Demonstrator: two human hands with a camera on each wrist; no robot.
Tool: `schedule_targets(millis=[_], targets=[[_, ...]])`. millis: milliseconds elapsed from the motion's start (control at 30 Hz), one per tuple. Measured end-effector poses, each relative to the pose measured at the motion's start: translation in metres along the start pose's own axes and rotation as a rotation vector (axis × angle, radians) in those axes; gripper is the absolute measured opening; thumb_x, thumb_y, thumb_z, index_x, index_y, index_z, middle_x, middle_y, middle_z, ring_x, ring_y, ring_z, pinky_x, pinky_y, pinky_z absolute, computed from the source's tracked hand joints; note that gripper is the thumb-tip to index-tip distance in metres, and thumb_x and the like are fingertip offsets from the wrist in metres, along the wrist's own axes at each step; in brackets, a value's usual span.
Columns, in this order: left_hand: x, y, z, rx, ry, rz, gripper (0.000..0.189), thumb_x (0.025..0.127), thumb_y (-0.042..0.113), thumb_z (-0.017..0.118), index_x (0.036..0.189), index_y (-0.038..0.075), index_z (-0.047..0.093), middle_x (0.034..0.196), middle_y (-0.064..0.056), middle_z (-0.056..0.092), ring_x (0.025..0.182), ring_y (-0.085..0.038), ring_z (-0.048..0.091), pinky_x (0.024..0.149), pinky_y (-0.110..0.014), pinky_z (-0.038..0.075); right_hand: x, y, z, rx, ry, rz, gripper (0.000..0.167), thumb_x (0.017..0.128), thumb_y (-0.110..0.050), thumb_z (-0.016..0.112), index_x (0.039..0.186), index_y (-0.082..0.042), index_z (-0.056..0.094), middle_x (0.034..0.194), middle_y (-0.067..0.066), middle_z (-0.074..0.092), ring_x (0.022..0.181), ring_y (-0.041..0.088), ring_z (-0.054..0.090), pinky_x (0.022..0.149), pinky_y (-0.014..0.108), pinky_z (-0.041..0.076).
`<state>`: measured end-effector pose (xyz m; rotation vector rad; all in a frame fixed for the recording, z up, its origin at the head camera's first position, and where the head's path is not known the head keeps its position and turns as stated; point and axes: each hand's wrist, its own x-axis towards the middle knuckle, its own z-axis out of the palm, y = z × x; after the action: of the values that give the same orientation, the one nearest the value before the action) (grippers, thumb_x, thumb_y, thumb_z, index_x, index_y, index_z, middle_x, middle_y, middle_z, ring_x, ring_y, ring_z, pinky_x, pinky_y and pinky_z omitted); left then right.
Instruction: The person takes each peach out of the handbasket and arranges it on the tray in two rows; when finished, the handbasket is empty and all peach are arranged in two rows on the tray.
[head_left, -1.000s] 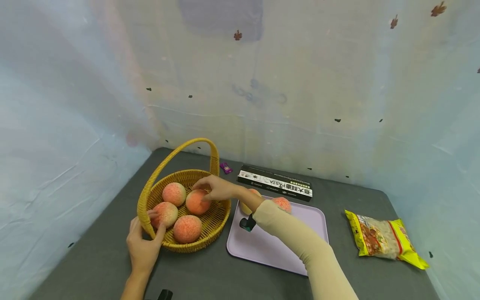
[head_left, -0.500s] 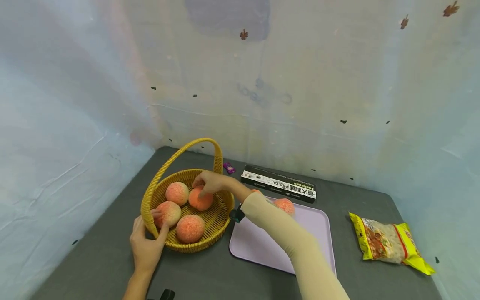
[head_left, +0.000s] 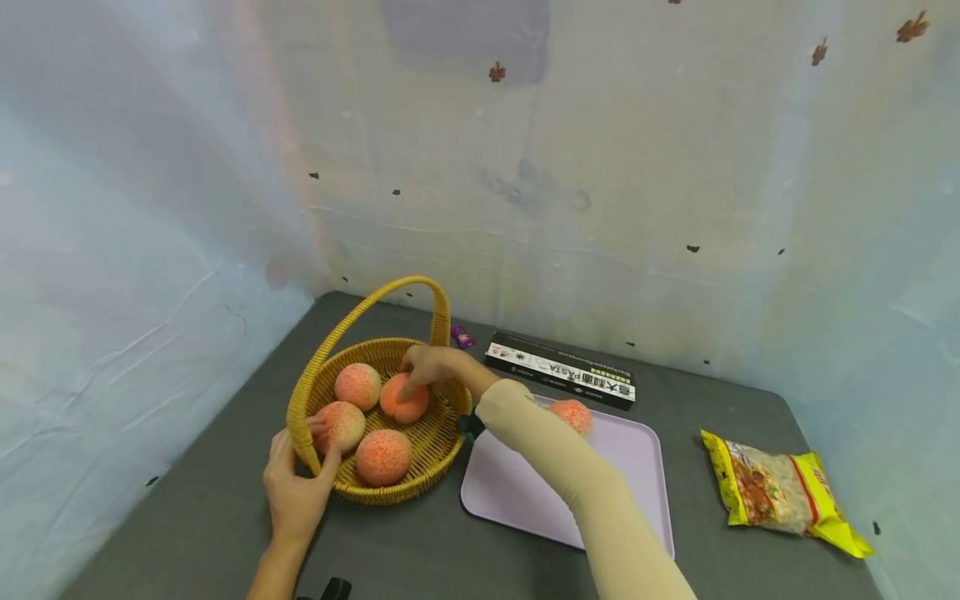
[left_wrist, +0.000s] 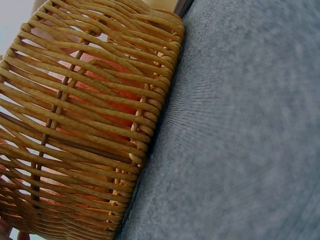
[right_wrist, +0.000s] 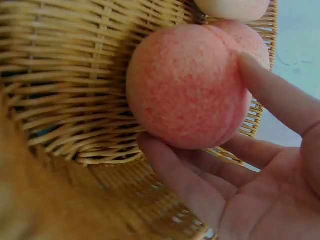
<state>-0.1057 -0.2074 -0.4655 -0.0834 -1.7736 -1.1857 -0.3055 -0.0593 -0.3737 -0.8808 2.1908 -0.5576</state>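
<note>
While the right hand (head_left: 437, 365) grasps a peach (head_left: 403, 409) inside the wicker basket (head_left: 382, 497), near the left edge of the worktop (head_left: 427, 550), the left hand (head_left: 297, 497) grips the basket's near-left rim. Three more peaches (head_left: 383, 458) lie inside, another peach (head_left: 573, 416) sits toward the far edge of the lilac tray (head_left: 512, 492), and a pasta box (head_left: 561, 369) lines the worktop's back edge.

The box (head_left: 558, 369) reads "PASTA", "意大利面" and, smaller, "Blackpepperflavorsauce"; print on the bag (head_left: 772, 492) is illegible.
</note>
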Motion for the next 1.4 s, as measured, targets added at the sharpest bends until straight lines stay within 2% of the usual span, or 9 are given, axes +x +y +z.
schedule_targets(millis=[200,367,533,667,800,933,1200,1300,1400], targets=[[-0.003,0.002,0.006,-0.002,-0.005,0.003,0.035,0.067,-0.027,0.071,0.1,-0.015,0.066,0.101,-0.032,0.064,0.106,-0.039,0.052,0.101,-0.021,0.036,0.0,0.003,0.0,0.03,-0.016,0.054,0.047,0.092,-0.016,0.073,0.131,0.007,0.059,0.13,0.021,0.059,0.103,0.027,0.065,0.087,0.048,0.056],[-0.003,0.004,0.006,-0.014,-0.002,0.009,0.035,0.066,-0.027,0.071,0.098,-0.014,0.066,0.1,-0.033,0.063,0.105,-0.039,0.052,0.1,-0.022,0.036,0.003,0.01,0.004,0.124,0.021,0.066,0.054,0.088,-0.014,0.078,0.134,0.006,0.057,0.135,0.02,0.054,0.11,0.029,0.062,0.087,0.049,0.056],[-0.001,0.006,0.007,-0.026,-0.006,0.013,0.035,0.066,-0.028,0.07,0.098,-0.015,0.066,0.099,-0.033,0.063,0.105,-0.037,0.052,0.1,-0.022,0.036,0.003,0.015,0.007,0.192,0.06,0.037,0.052,0.083,-0.012,0.082,0.128,0.004,0.061,0.123,0.015,0.059,0.098,0.023,0.064,0.085,0.05,0.056],[-0.001,0.007,0.007,-0.027,-0.013,0.005,0.035,0.066,-0.028,0.069,0.098,-0.015,0.066,0.1,-0.032,0.063,0.105,-0.037,0.052,0.1,-0.021,0.036,0.002,0.017,0.008,0.188,0.069,0.018,0.052,0.081,-0.012,0.083,0.127,0.001,0.062,0.117,0.012,0.06,0.089,0.019,0.062,0.084,0.051,0.056],[-0.001,0.006,0.007,-0.03,-0.022,-0.003,0.034,0.067,-0.027,0.07,0.099,-0.015,0.066,0.101,-0.033,0.063,0.105,-0.038,0.051,0.1,-0.021,0.035,0.001,0.016,0.006,0.176,0.073,-0.011,0.055,0.079,-0.011,0.084,0.128,-0.001,0.061,0.117,0.009,0.06,0.091,0.017,0.06,0.081,0.04,0.056],[-0.001,0.003,0.006,-0.039,-0.026,-0.006,0.033,0.068,-0.027,0.069,0.099,-0.015,0.066,0.101,-0.033,0.063,0.106,-0.038,0.051,0.1,-0.022,0.036,-0.003,0.014,0.003,0.214,0.081,-0.093,0.055,0.079,-0.005,0.081,0.129,0.001,0.06,0.118,0.009,0.06,0.097,0.016,0.058,0.078,0.027,0.054],[0.0,-0.004,0.004,-0.045,-0.024,-0.014,0.032,0.068,-0.027,0.069,0.098,-0.016,0.066,0.101,-0.034,0.062,0.105,-0.035,0.051,0.097,-0.021,0.036,-0.031,0.018,-0.012,0.246,0.15,-0.31,0.058,0.085,-0.007,0.076,0.139,-0.001,0.056,0.127,0.008,0.06,0.106,0.017,0.06,0.085,0.03,0.054],[0.001,-0.006,0.005,-0.041,-0.029,-0.017,0.031,0.069,-0.027,0.069,0.098,-0.015,0.066,0.102,-0.034,0.062,0.105,-0.035,0.051,0.097,-0.021,0.036,-0.05,0.026,-0.016,0.288,0.192,-0.346,0.059,0.085,-0.008,0.078,0.14,-0.007,0.057,0.131,0.005,0.059,0.112,0.017,0.058,0.089,0.032,0.053],[0.002,-0.007,0.005,-0.039,-0.027,-0.011,0.031,0.069,-0.027,0.069,0.097,-0.015,0.066,0.101,-0.034,0.062,0.105,-0.034,0.052,0.097,-0.021,0.036,-0.074,0.037,-0.019,0.334,0.24,-0.332,0.062,0.082,-0.009,0.081,0.14,-0.012,0.058,0.131,0.003,0.058,0.115,0.019,0.056,0.091,0.035,0.052]])
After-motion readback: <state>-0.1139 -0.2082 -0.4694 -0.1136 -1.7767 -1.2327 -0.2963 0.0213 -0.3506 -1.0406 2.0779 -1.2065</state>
